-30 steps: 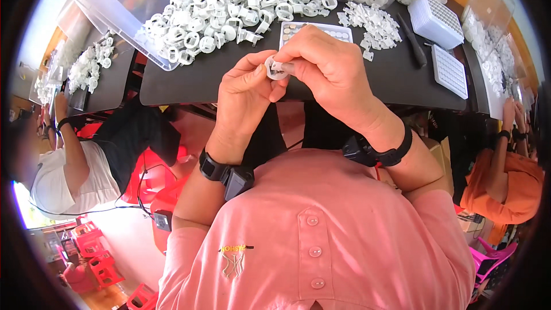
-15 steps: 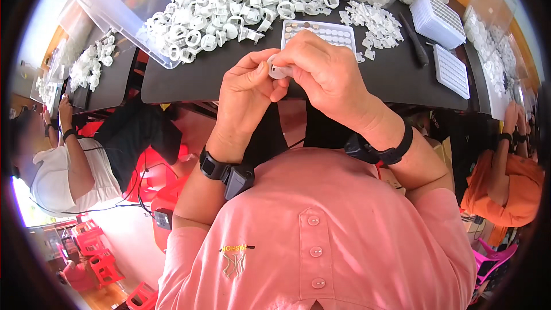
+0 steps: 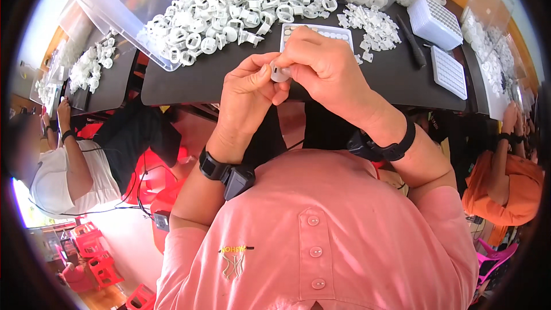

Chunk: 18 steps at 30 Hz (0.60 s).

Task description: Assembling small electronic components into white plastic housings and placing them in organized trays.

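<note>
Between my two hands, just off the table's near edge, is a small round white plastic part (image 3: pixel 279 74) with a dark slot in it. My left hand (image 3: pixel 251 85) pinches it from the left between thumb and fingers. The fingers of my right hand (image 3: pixel 322 63) are closed against its right side; whether they hold a smaller piece there is hidden. Behind my right hand lies a white tray (image 3: pixel 343 35) with rows of round wells, partly covered by the hand. Beyond my hands spreads a big pile of round white plastic parts (image 3: pixel 221 14).
Small flat white pieces (image 3: pixel 376 28) are heaped right of the tray. A dark pen-like tool (image 3: pixel 412 43), a stack of white trays (image 3: pixel 436 20) and a single tray (image 3: pixel 449 73) lie farther right. A clear plastic bin (image 3: pixel 123 23) stands left. People sit at tables on both sides.
The round white part has turned in my fingers, so its slot and lower disc face show more. My right hand has shifted slightly; both hands keep their places over the table edge.
</note>
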### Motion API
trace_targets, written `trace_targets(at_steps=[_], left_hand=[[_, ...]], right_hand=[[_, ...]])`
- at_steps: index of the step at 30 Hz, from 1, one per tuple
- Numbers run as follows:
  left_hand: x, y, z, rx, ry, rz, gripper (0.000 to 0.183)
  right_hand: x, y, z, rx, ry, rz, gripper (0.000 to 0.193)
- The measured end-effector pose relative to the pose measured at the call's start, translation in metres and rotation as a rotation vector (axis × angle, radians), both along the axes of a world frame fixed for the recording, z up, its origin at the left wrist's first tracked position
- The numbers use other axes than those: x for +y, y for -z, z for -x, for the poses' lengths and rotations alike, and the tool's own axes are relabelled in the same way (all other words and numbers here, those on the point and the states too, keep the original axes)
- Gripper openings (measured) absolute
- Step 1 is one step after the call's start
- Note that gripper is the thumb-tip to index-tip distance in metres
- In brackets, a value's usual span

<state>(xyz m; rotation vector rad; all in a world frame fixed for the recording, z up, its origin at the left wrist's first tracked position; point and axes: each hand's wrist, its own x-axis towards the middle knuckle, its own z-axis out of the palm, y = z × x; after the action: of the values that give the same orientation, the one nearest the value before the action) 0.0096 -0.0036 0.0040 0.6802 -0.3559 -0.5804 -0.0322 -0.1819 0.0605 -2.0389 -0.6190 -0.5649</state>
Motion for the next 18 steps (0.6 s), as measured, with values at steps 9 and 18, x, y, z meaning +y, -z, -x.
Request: trace_targets(at_steps=[9,18], left_hand=[[-0.002,-0.001,0.001,-0.02,0.006,-0.003,0.023],[-0.002,0.005,0.0,-0.015,-0.009,-0.006,0.021]], right_hand=[[-0.002,-0.012,-0.008,0.335,-0.113,-0.275,0.007],[-0.003,-0.029,-0.012,0.671,-0.107,-0.316,0.006]])
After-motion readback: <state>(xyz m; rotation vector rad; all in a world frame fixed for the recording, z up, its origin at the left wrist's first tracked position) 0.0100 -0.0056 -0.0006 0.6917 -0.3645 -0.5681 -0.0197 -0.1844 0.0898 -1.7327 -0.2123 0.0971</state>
